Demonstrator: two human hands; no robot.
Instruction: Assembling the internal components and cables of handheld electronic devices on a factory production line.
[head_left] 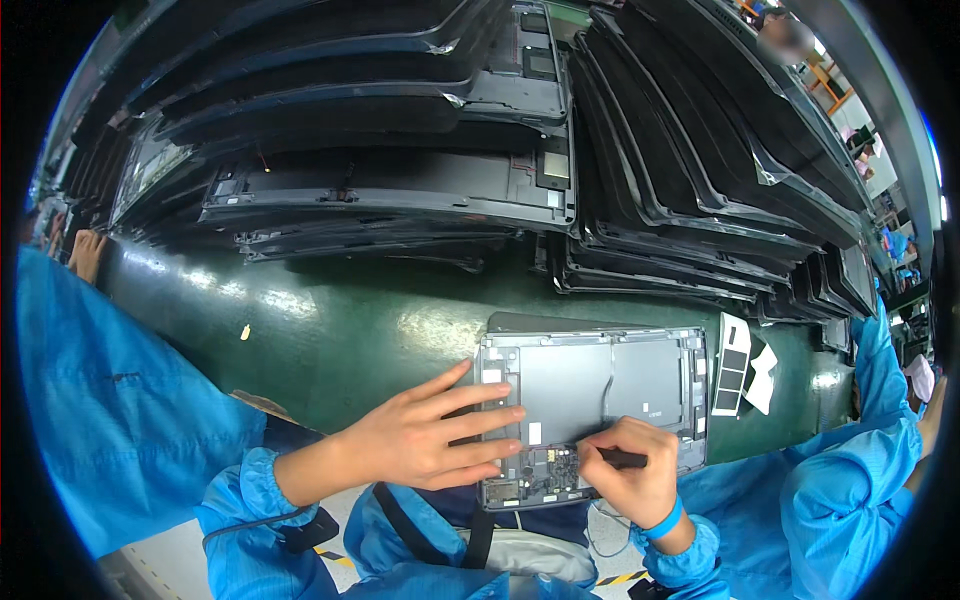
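Observation:
An opened tablet (565, 385) lies in front of me, its silver inner side facing up and a green circuit board (545, 472) along its near edge. My left hand (425, 430) rests on the tablet's left side with fingers spread. Over the board's right part, my right hand (632, 470) is closed around a dark slim tool (625, 458); its tip and exact kind are hidden by my fingers. A thin grey cable (608, 385) runs down the middle of the tablet toward this hand. Beneath the far edge shows another dark panel (530, 321).
Stacked tablet housings (400, 180) fill the far left, and a leaning row of dark panels (690, 150) the far right. White sheets with black patches (735, 365) lie right of the tablet on the green table (350, 345). Blue-sleeved people (850, 490) sit on both sides.

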